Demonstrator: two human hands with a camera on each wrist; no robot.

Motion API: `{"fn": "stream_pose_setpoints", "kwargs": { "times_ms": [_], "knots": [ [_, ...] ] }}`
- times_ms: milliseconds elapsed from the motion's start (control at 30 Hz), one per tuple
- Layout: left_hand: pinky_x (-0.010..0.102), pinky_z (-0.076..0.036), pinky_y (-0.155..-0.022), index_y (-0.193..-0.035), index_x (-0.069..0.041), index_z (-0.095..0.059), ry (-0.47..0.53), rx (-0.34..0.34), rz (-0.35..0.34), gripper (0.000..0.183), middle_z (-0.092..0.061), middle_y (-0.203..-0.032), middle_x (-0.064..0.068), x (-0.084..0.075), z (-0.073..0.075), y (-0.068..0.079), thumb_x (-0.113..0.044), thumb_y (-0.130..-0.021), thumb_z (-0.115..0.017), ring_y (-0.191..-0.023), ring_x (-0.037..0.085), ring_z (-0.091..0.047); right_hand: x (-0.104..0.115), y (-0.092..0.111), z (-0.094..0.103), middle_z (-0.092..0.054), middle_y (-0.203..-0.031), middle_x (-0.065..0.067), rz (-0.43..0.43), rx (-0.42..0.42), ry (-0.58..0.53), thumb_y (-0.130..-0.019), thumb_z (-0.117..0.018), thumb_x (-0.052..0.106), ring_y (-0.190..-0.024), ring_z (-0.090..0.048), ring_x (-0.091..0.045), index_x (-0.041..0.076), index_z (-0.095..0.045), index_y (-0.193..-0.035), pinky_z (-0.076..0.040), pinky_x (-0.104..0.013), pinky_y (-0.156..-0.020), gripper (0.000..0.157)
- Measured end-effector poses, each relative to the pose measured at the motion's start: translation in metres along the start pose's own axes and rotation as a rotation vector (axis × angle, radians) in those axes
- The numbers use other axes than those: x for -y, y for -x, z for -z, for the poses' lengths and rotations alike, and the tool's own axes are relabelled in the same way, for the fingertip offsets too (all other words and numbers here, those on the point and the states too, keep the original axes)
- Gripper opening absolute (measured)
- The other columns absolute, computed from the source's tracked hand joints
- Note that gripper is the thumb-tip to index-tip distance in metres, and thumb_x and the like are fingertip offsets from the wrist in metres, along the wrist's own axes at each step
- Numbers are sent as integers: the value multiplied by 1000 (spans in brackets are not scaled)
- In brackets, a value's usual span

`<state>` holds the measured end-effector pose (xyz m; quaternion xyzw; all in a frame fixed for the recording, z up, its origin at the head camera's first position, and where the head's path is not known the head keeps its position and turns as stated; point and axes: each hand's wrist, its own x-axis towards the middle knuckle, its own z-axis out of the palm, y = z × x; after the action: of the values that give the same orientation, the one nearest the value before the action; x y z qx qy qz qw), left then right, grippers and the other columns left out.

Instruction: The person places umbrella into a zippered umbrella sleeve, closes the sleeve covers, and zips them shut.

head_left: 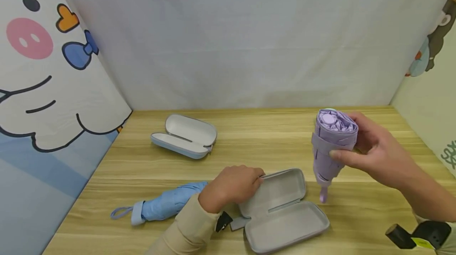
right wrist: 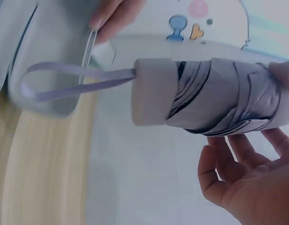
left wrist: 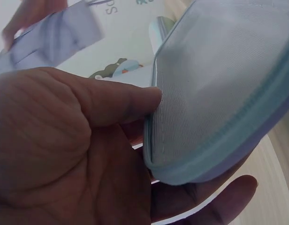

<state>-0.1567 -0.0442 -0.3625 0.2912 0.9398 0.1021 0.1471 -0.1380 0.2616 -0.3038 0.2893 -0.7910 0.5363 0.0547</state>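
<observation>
A folded purple umbrella (head_left: 333, 144) is held upright above the table's right side by my right hand (head_left: 377, 150), thumb on one side of the rolled fabric. Its wrist strap (right wrist: 79, 84) hangs from the handle end. My left hand (head_left: 231, 185) pinches the rim of an open grey zip case (head_left: 286, 227); in the left wrist view the thumb (left wrist: 130, 101) lies on the lining (left wrist: 215, 70) and other fingers are behind the shell. Both halves of the case are spread apart, and no object shows inside. A folded blue umbrella (head_left: 167, 203) lies left of my left hand, partly hidden by it.
Toward the back left of the wooden table (head_left: 249, 140) stands an open, light-blue glasses case (head_left: 181, 150). Something pale teal (head_left: 329, 109) peeks out behind the purple umbrella. A white curtain (head_left: 249, 41) closes off the back, with cartoon-printed panels at both sides.
</observation>
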Motion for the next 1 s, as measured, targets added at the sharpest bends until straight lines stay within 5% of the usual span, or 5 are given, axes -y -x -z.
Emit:
{"fn": "stream_pose_setpoints", "kwargs": {
  "times_ms": [133, 233, 533, 833, 1000],
  "knots": [
    [38, -53, -78, -131, -19, -69, 1, -3, -5, 27, -72, -107, -4, 0, 0, 0, -25, -110, -53, -86, 11, -64, 6, -4, -14, -60, -125, -12, 37, 38, -251, -87, -60, -24, -105, -65, -23, 3, -47, -145, -58, -31, -85, 66],
    [38, -52, -77, -128, -20, -69, 4, -7, -10, 25, -71, -101, -5, 0, 0, -1, -25, -110, -53, -84, 11, -62, 8, -6, -27, -60, -124, -12, 51, 62, -262, -87, -62, -24, -105, -64, -24, 3, -48, -143, -57, -32, -86, 64],
    [38, -49, -69, -121, -20, -70, 33, -36, -25, 22, -61, -84, -7, 4, -1, -2, -25, -110, -52, -74, 12, -56, -6, -1, -62, -68, -115, 2, 62, 153, 82, -82, -86, 2, -95, -66, -17, 17, -60, -138, -53, -29, -85, 64],
    [39, -55, -73, -120, -24, -72, 13, -125, -72, 23, -74, -103, -6, 8, -4, -6, -28, -110, -52, -88, 13, -68, -23, 8, -85, -68, -115, 10, 95, 330, 182, -85, -87, 20, -94, -63, -9, 22, -62, -136, -54, -29, -79, 57],
    [42, -57, -79, -128, -26, -70, 6, -142, -86, 26, -74, -113, -7, 8, -5, -8, -32, -110, -52, -102, 17, -71, -24, 14, -98, -63, -113, 17, 71, 375, 352, -81, -89, 32, -90, -59, -4, 31, -63, -132, -53, -25, -72, 57]
  ]
}}
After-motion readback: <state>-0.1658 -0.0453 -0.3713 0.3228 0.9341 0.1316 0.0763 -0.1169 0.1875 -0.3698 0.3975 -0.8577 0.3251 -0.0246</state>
